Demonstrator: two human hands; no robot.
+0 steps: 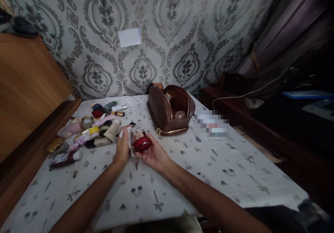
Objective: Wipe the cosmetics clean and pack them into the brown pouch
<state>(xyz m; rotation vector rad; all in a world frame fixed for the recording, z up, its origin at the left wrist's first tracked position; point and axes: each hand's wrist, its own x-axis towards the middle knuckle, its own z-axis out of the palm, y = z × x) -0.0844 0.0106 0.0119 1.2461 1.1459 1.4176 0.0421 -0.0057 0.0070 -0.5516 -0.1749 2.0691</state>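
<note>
My right hand (156, 155) is closed around a dark red cosmetic jar (142, 144) with a shiny lid, held above the cloth. On its left, my left hand (121, 152) grips a crumpled white wipe (131, 143) against the jar's side. Just beyond both hands stands a brown leather toiletry bag (162, 114), its top unzipped and its dark inside showing. A beige tube (112, 131) and a foundation bottle (98, 142) lie close to my left hand, among several other cosmetics.
A patterned white cloth (156, 194) covers the table. At far left lies a dark bottle with a white cap (65, 159), near a wooden cabinet (31, 87). A blurred-out packet (212, 123) is right of the bag. A white cable (242, 96) runs along the right side.
</note>
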